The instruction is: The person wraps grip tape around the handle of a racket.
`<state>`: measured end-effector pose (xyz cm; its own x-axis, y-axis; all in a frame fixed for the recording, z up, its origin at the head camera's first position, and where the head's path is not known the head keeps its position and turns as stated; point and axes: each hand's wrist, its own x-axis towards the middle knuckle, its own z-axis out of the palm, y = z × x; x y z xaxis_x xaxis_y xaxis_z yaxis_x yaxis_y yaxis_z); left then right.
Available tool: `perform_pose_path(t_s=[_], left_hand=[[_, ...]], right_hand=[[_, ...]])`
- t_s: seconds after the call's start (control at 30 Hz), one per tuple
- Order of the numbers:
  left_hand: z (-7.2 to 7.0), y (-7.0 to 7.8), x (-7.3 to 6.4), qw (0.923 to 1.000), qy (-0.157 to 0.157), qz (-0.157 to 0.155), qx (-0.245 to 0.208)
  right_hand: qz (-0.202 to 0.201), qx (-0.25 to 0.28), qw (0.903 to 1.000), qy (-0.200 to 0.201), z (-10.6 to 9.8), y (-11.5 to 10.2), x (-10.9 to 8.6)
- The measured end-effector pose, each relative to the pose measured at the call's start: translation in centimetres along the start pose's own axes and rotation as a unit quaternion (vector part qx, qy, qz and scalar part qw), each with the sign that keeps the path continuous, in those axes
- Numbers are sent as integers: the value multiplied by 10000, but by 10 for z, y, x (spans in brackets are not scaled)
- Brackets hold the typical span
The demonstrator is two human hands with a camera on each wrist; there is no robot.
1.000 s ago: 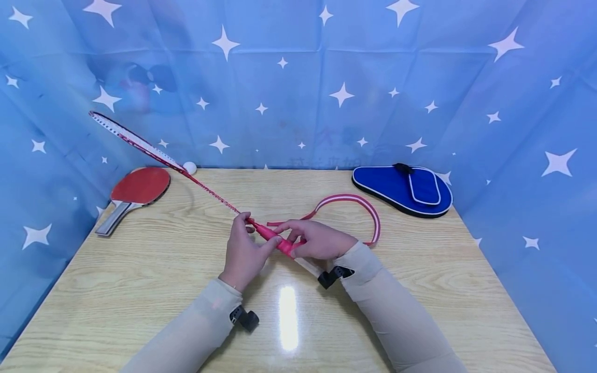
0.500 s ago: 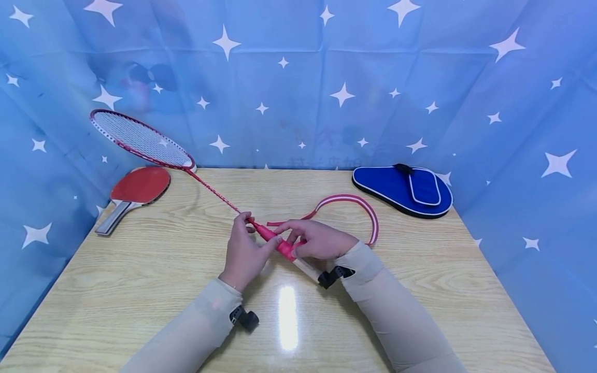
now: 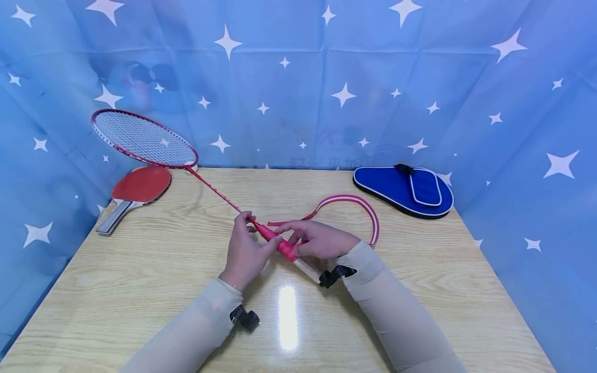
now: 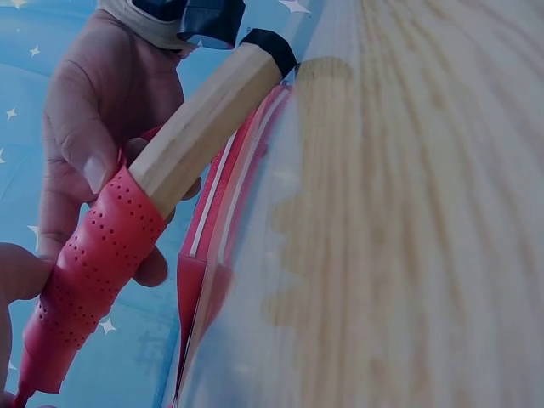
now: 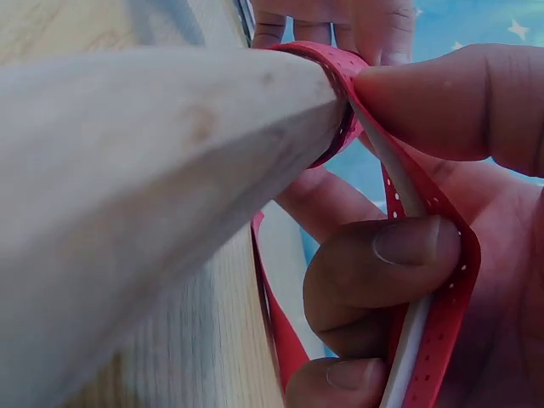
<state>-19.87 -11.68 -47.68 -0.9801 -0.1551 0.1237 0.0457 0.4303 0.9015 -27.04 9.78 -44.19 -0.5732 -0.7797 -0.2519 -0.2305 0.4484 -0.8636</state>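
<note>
A red badminton racket (image 3: 214, 192) slants up and left over the table, strings facing the camera. My left hand (image 3: 244, 256) holds it at the top of the handle, fingers and thumb about the shaft end. Red perforated grip tape (image 4: 102, 242) is wound round the upper handle, while the lower wooden handle (image 4: 212, 119) is bare down to a black end band. Beside the bare wood, my right hand (image 3: 324, 241) holds the tape's unwound length; its thumb presses the tape at the handle and its fingers curl over the strip (image 5: 446, 314). A loose loop of tape (image 3: 375, 223) lies beyond this hand.
A red table tennis bat (image 3: 142, 184) lies at the table's back left. Behind the racket head, a white ball (image 3: 193, 167) is partly hidden. A blue zipped bat case (image 3: 396, 189) sits at the back right, before the starry blue curtain (image 3: 298, 103).
The racket has rolled about its long axis, its head going from nearly edge-on to showing the string face. Both hands stay in almost the same place; the tape loop has barely shifted.
</note>
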Motion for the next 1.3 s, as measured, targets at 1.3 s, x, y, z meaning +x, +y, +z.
perform_pose_path(t_s=[1.3], left_hand=[[1,0,0,9996,24,48,-279]], right_hand=[[38,-108,9999,50,1,0,-1]])
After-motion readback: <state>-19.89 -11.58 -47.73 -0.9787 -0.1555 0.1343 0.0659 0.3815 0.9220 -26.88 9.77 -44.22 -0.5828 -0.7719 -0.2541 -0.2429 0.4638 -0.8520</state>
